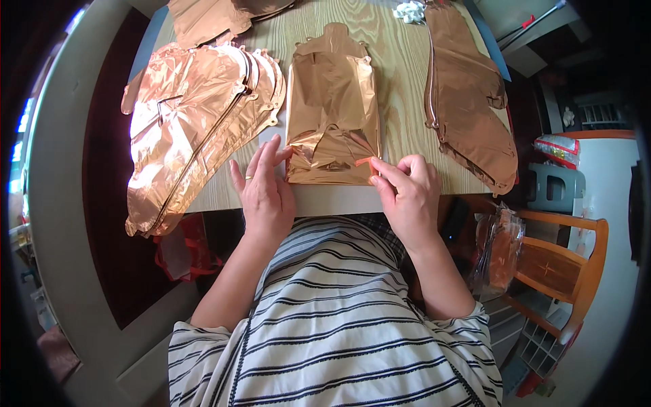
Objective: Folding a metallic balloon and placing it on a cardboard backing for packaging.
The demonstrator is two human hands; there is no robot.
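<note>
A folded copper-coloured foil balloon (329, 95) lies flat in front of me, its tabbed end pointing away. At its near left corner is my left hand (266, 186), fingers spread and stretched out, with a ring on one; a fingertip touches the foil's edge. My right hand (410, 190) pinches a small orange strip (364, 162) between thumb and forefinger at the near right corner of the foil. Further orange shows just under those fingertips. The foil's near end is creased and shiny.
A stack of flat foil balloons (183, 129) overhangs the table's left edge. More foil balloons (468, 102) lie on the right, others (210, 17) at the far left. A crumpled white piece (409, 11) sits at the back. A wooden chair (553, 268) stands right, beside a clear bag (502, 251).
</note>
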